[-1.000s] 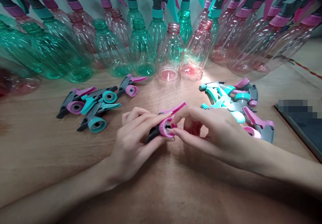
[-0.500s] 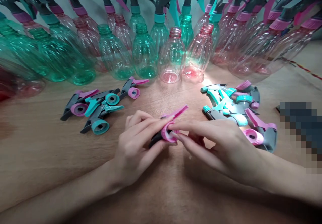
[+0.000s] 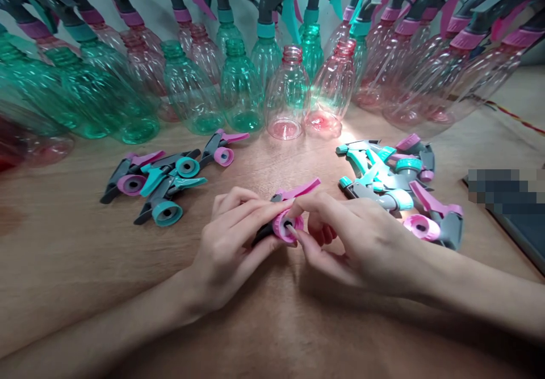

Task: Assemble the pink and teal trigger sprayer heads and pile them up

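Note:
My left hand (image 3: 234, 242) is wrapped round a dark grey trigger spray head with a pink collar (image 3: 280, 228) and a pink trigger. The collar's open end faces me and to the right. My right hand (image 3: 353, 231) is closed at that collar, index finger on its upper rim and thumb tip at the opening, by the dark hole in the middle. Whether a small part sits between those fingertips I cannot make out. The left fingers hide most of the spray head's body.
Loose spray heads lie in a left pile (image 3: 168, 211) and a right pile (image 3: 451, 228). Behind stand several green bottles (image 3: 242, 83) and pink bottles (image 3: 287, 92), some with spray heads on. A dark flat object (image 3: 511, 220), partly pixelated, lies at right, below a twisted red-yellow wire (image 3: 517, 119).
My right index finger has bent more and the right hand has turned slightly at the collar. More of the collar's opening shows. My left hand keeps its hold; the whole view has shifted a little.

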`<state>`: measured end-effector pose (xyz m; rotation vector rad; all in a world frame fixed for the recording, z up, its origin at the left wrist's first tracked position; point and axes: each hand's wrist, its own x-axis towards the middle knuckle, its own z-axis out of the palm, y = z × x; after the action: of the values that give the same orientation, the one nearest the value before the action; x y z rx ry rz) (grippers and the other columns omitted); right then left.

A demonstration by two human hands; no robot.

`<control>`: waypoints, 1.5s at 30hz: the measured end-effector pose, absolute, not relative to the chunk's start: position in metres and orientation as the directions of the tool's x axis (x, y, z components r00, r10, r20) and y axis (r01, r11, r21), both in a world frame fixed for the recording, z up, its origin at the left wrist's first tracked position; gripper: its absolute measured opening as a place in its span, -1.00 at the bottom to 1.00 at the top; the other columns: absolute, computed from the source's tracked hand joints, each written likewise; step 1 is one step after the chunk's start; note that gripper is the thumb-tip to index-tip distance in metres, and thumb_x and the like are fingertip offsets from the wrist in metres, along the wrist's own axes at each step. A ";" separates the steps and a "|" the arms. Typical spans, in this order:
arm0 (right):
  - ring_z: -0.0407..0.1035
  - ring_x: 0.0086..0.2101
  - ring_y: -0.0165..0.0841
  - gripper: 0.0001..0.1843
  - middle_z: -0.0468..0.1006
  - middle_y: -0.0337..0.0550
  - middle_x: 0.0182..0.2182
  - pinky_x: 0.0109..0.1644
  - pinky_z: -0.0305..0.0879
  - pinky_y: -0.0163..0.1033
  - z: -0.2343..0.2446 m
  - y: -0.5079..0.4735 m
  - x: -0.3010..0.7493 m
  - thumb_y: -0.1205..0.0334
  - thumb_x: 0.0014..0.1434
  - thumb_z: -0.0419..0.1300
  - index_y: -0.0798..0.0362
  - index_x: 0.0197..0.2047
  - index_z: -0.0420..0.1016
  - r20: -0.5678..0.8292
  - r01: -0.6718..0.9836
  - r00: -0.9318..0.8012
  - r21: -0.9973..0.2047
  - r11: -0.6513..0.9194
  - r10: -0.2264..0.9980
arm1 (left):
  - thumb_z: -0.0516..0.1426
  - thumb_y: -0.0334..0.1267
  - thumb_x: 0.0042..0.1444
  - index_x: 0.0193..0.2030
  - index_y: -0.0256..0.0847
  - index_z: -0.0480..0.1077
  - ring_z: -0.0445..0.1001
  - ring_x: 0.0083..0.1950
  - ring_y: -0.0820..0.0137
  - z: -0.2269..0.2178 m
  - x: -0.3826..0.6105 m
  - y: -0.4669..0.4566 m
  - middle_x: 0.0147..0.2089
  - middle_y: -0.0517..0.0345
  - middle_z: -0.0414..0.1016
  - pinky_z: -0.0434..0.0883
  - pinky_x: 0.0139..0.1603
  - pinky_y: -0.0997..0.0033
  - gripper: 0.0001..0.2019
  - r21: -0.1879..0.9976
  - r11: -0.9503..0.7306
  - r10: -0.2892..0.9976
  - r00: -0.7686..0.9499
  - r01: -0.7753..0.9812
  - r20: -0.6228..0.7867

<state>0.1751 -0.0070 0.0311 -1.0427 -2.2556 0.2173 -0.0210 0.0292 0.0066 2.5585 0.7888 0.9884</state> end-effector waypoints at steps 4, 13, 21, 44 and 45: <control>0.16 -0.66 -0.53 -0.85 0.33 -0.35 -0.64 -0.59 0.07 -0.39 0.032 -0.006 0.177 0.44 0.17 0.01 0.23 -0.20 0.36 0.450 0.604 -0.510 -0.419 0.678 0.733 | 0.18 -0.31 0.16 -0.03 -0.11 0.34 0.35 -0.21 0.29 0.006 -0.021 0.029 -0.26 0.16 0.52 0.28 -0.20 0.22 -0.76 0.436 -0.817 0.573 0.623 0.378 0.532; 0.13 -0.59 -0.48 -0.80 0.29 -0.35 -0.60 -0.51 0.05 -0.32 0.039 -0.002 0.186 0.42 0.08 0.04 0.18 -0.22 0.40 0.357 0.557 -0.659 -0.360 0.749 0.662 | 0.15 -0.36 0.18 -0.08 -0.17 0.36 0.35 -0.15 0.31 0.006 -0.022 0.030 -0.24 0.16 0.52 0.24 -0.13 0.27 -0.83 0.424 -0.841 0.525 0.694 0.335 0.493; 0.25 -0.51 -0.41 -0.81 0.45 -0.26 -0.48 -0.49 -0.05 -0.25 0.034 -0.002 0.185 0.41 0.14 -0.03 0.02 -0.32 0.38 0.296 0.614 -0.740 -0.070 0.786 0.604 | 0.09 -0.31 0.24 0.03 -0.13 0.35 0.34 -0.12 0.33 0.004 -0.020 0.031 -0.18 0.17 0.53 0.24 -0.09 0.29 -0.77 0.456 -0.829 0.535 0.696 0.323 0.479; 0.15 -0.58 -0.51 -0.73 0.31 -0.32 -0.63 -0.55 0.02 -0.33 0.045 -0.001 0.207 0.44 0.24 0.03 0.06 -0.44 0.45 0.500 0.631 -0.651 -0.061 0.773 0.571 | 0.23 -0.32 0.11 0.00 -0.12 0.41 0.37 -0.22 0.38 0.009 -0.018 0.033 -0.22 0.15 0.51 0.40 -0.28 0.38 -0.71 0.624 -0.707 0.678 0.571 0.333 0.463; 0.14 -0.58 -0.51 -0.73 0.30 -0.32 -0.63 -0.55 0.02 -0.33 0.045 -0.003 0.207 0.44 0.24 0.04 0.05 -0.44 0.45 0.518 0.639 -0.633 -0.068 0.766 0.574 | 0.24 -0.30 0.11 -0.01 -0.12 0.42 0.38 -0.22 0.38 0.009 -0.018 0.033 -0.23 0.15 0.52 0.40 -0.28 0.38 -0.71 0.627 -0.706 0.679 0.568 0.330 0.466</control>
<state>0.2065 -0.0025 0.0450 -0.9094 -2.4365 -0.1653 -0.0178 0.0332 0.0092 2.3257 0.8092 0.9789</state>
